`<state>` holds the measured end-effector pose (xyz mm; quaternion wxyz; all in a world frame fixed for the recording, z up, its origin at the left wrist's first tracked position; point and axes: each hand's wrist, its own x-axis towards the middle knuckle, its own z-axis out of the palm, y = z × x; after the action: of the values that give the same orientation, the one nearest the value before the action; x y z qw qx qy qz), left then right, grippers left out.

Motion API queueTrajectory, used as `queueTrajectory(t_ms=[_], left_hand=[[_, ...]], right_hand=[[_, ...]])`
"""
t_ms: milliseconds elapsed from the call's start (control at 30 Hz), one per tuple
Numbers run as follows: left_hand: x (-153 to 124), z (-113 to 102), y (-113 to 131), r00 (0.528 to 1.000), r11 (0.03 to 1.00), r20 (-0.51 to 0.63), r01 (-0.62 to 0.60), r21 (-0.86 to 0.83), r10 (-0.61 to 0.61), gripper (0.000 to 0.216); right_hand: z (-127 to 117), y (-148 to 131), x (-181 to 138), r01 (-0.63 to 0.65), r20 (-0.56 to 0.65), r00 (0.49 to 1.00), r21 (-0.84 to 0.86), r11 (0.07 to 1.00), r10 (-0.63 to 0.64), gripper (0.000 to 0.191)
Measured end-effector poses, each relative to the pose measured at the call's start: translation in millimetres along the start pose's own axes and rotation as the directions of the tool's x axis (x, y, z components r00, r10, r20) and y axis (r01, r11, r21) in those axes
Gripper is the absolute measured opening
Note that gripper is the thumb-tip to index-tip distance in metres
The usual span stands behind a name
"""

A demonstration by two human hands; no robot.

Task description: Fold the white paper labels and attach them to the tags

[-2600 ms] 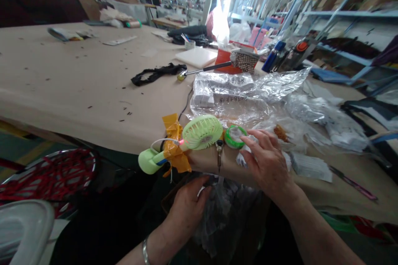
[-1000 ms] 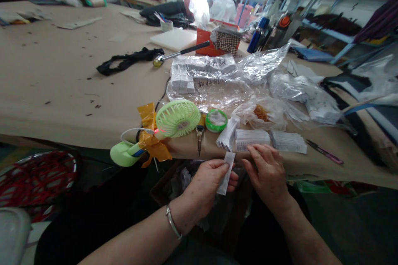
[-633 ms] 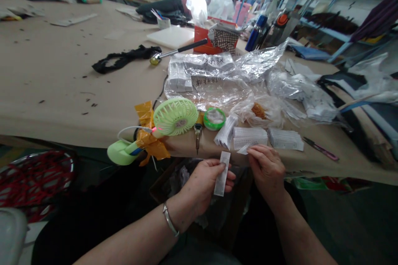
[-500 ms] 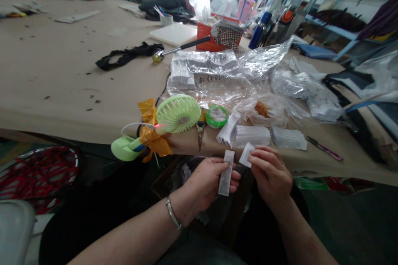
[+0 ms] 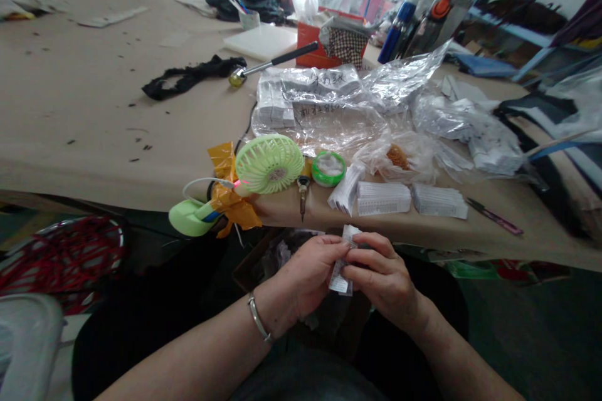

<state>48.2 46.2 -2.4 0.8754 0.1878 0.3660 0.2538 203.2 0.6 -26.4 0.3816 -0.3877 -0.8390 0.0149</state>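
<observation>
In front of the table edge, my left hand (image 5: pixel 314 272) pinches white printed label strips (image 5: pixel 339 281) between thumb and fingers. My right hand (image 5: pixel 383 272) has its fingers closed on the upper and right side of the same strips, so the two hands nearly meet. How many strips are layered there I cannot tell. Just beyond, along the table's edge, lie stacks of printed labels (image 5: pixel 383 198), another stack (image 5: pixel 441 202) to the right and a slanted bundle (image 5: pixel 347 189) to the left. What looks like a soldering iron (image 5: pixel 303 197) points its tip towards me beside a green round tin (image 5: pixel 328 169).
A green fan (image 5: pixel 269 165) is fixed at the table edge with orange tape (image 5: pixel 232 203). Clear plastic bags (image 5: pixel 329 125) cover the middle. Purple-handled tweezers or snips (image 5: pixel 495 216) lie right. A hammer-like tool (image 5: pixel 277 62) and black cloth (image 5: pixel 192 75) lie farther back.
My right hand has moved left with its small white label, onto the strip in my left hand. The hands were apart before. The view has shifted slightly.
</observation>
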Motion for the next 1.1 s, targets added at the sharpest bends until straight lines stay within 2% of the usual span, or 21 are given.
queueTrajectory(t_ms=[100,167,267,333,400,500,600,733,833,900,1000,1100], left_hand=[[0,-2,-1,0.999,0.998,-0.028,0.038,0.044,-0.037,0.015],[0,-3,-1,0.995,0.992,-0.069,0.080,0.098,-0.074,0.016],[1,-5,-2,0.991,0.985,-0.109,0.098,0.141,-0.083,0.016],[3,-6,-4,0.991,0.983,-0.106,0.101,0.152,-0.085,0.017],[3,-6,-6,0.991,0.982,-0.103,0.102,0.158,-0.086,0.017],[4,-6,-7,0.991,0.981,-0.108,0.101,0.163,-0.084,0.018],[2,-5,-6,0.987,0.982,-0.136,0.102,0.162,-0.080,0.018],[1,-4,-7,0.987,0.985,-0.134,0.106,0.140,-0.087,0.018],[2,-5,-11,0.991,0.994,-0.115,0.073,0.079,-0.063,0.018],[3,-7,-13,0.996,1.000,-0.090,-0.001,0.016,0.002,0.015],[3,-10,-13,0.992,0.993,-0.086,-0.095,-0.066,0.089,0.018],[0,-13,-12,0.987,0.989,-0.117,-0.117,-0.093,0.106,0.016]], right_hand=[[-14,12,-9,-0.075,-0.033,0.997,-0.069,0.995,0.072,0.029],[-26,29,-19,-0.209,-0.132,0.974,-0.229,0.951,0.182,0.039],[-42,57,-40,-0.420,-0.270,0.907,-0.522,0.742,0.323,0.053],[-47,70,-53,-0.433,-0.234,0.898,-0.623,0.652,0.373,0.054],[-50,77,-62,-0.409,-0.201,0.904,-0.661,0.629,0.377,0.045],[-55,79,-69,-0.398,-0.223,0.916,-0.618,0.678,0.334,0.029],[-62,76,-66,-0.428,-0.291,0.902,-0.494,0.757,0.320,0.015],[-51,47,-46,-0.437,-0.392,0.861,-0.249,0.864,0.323,0.015],[-23,10,-22,-0.277,-0.258,0.929,-0.015,0.961,0.263,0.021],[-2,-10,-9,-0.177,-0.149,0.972,0.033,0.984,0.180,0.021],[21,-22,0,-0.123,-0.095,0.988,0.027,0.992,0.125,0.020],[30,-20,-3,-0.121,-0.054,0.991,0.036,0.992,0.122,0.021]])
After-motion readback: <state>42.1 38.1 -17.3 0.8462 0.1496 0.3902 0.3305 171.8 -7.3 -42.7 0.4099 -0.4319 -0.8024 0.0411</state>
